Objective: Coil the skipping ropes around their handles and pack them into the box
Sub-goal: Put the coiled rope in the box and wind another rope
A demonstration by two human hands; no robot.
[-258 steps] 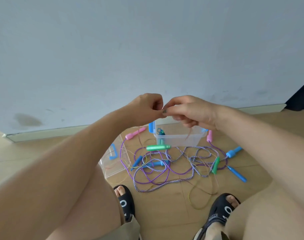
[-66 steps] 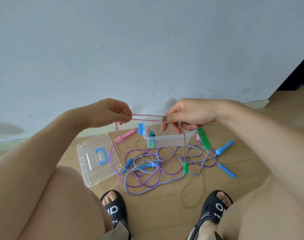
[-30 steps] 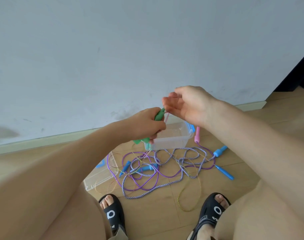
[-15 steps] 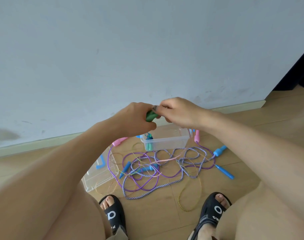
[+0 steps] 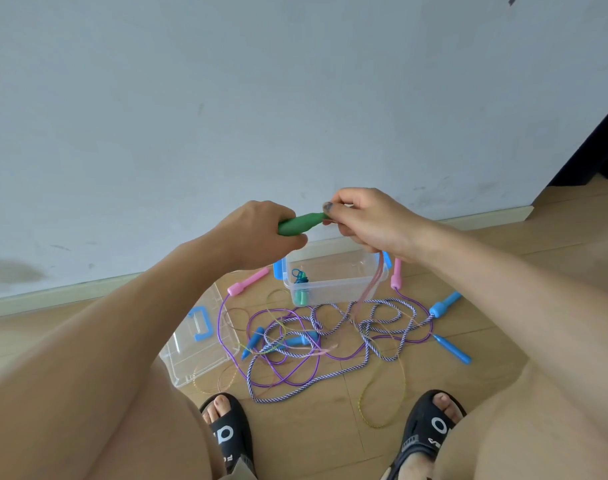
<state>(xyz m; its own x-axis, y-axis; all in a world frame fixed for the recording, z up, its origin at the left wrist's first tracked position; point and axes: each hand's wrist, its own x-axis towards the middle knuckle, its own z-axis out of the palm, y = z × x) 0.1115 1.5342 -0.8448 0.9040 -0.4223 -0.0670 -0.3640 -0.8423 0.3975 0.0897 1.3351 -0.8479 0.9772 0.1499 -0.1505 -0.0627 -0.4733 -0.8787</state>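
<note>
The left hand (image 5: 261, 228) grips the green plastic handle (image 5: 300, 224) lying sideways, its tip meeting the right hand (image 5: 361, 220), which pinches the translucent pink rope (image 5: 373, 284) hanging toward the clear plastic box (image 5: 333, 289).

- One clear box (image 5: 333, 293), with one coiled rope bundle (image 5: 300, 289) inside.
- One clear lid (image 5: 200, 341) with a blue handle.
- One green handle (image 5: 300, 224), held by two hands: left hand (image 5: 261, 230), right hand (image 5: 364, 220).
- Two pink handles: (image 5: 247, 281) and (image 5: 396, 277).
- Four blue handles on the floor: (image 5: 444, 304), (image 5: 451, 349), (image 5: 252, 342), (image 5: 300, 341).
- Two black sandals: (image 5: 228, 431) and (image 5: 430, 427).
</note>
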